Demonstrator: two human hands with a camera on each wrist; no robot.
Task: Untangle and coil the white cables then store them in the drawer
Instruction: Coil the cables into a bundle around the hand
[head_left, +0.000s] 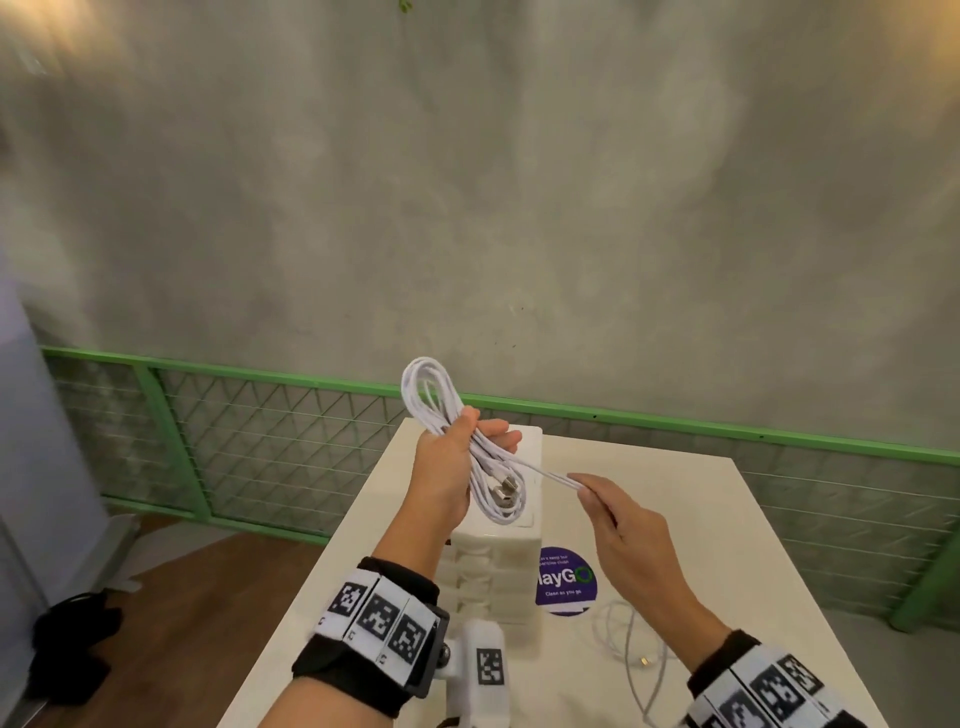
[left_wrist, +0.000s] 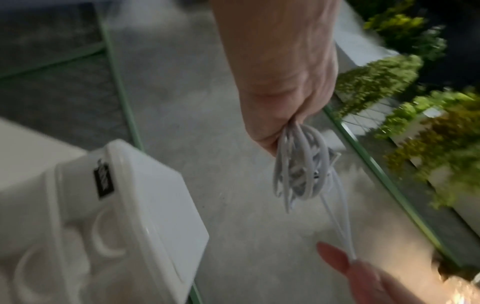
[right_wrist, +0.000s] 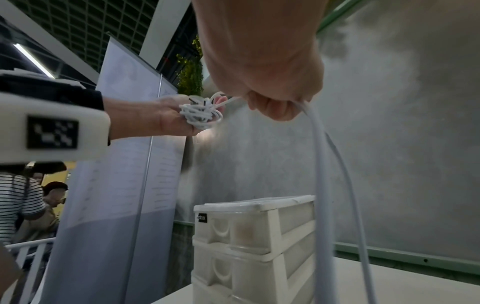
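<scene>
A loose cable (head_left: 631, 654) lies on the tabletop (head_left: 753, 545) near the person, by the right wrist, not coiled yet. It could slide off the edge if an arm bumps it. Just past it, the right hand (head_left: 631, 540) has a narrow grip, pinching the tail end of the other cable. The left hand (head_left: 449, 475) has its grip closed around the coil (head_left: 485, 467), held up in the air above the drawers (head_left: 493, 571). If the right hand pulls too hard, the loops could slip out of the left hand and tangle again. If the left grip goes soft, the whole coil could drop. The drawers all look shut, so one has to be opened first, and both hands are busy. I count two cables, two hands, one stack of drawers and one purple sticker (head_left: 563, 579). How many drawers are in the stack, I cannot tell for sure.
</scene>
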